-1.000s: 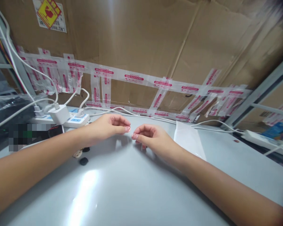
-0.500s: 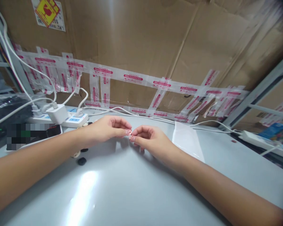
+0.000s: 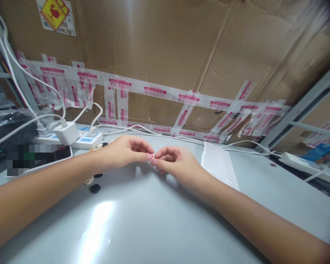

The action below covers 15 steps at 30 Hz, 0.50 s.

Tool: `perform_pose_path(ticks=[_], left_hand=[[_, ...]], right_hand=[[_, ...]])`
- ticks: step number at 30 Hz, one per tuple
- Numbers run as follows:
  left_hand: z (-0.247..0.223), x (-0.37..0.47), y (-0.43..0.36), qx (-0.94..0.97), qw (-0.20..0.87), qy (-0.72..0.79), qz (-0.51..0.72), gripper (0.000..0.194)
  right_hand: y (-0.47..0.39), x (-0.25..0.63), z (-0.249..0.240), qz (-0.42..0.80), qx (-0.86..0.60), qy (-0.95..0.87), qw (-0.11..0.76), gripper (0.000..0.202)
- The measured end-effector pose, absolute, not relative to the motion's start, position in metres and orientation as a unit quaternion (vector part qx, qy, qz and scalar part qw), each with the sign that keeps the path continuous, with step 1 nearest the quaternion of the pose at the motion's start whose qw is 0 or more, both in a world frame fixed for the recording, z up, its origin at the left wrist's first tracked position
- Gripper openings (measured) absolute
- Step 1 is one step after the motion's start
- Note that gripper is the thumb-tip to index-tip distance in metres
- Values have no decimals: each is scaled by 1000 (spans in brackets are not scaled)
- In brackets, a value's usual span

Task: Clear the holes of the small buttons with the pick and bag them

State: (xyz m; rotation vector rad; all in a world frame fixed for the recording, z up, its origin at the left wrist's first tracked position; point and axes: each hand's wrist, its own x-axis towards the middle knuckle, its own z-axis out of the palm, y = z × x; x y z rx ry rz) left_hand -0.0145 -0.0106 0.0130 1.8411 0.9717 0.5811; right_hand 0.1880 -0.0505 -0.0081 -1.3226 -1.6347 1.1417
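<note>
Between my two hands, above the grey table (image 3: pixel 154 223), is a small pinkish piece (image 3: pixel 153 157). My left hand (image 3: pixel 128 149) pinches it from the left with thumb and fingertips. From the right, my right hand (image 3: pixel 176 160) pinches at the same spot, its fingertips touching or nearly touching those of the left. Whether this is one piece or two pressed together is too small to tell. Near my left forearm lie a round black piece (image 3: pixel 95 188) and a cream-coloured ring-like piece (image 3: pixel 89 180), with other small pieces partly hidden behind the arm.
A power strip (image 3: pixel 91 140) with a white adapter (image 3: pixel 67 132) stands at the back left, beside a phone-like device (image 3: pixel 57 156). A white plastic sheet (image 3: pixel 218 165) lies right of my hands. Taped cardboard (image 3: pixel 159 44) rises behind. Another power strip (image 3: pixel 310 167) is at right.
My fingertips have come closer together. Two small pinkish pieces that showed slightly apart now appear joined or overlapping. My arms have barely moved.
</note>
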Motion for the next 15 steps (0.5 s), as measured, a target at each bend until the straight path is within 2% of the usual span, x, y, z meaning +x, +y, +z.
perform_pose_path(ticks=[3,10,15], left_hand=[[15,-15,-11,763,443,407,236,27],[19,-13,-17,758,432,427,239,17],[18,-13,-17,766,422,427,229,21]], right_hand=[[-53,187,-4,436,-532,-630,361,30],[-52,186,-3,449,-520,-624,372,34],[-54,185,-2,466,-520,-610,376,34]])
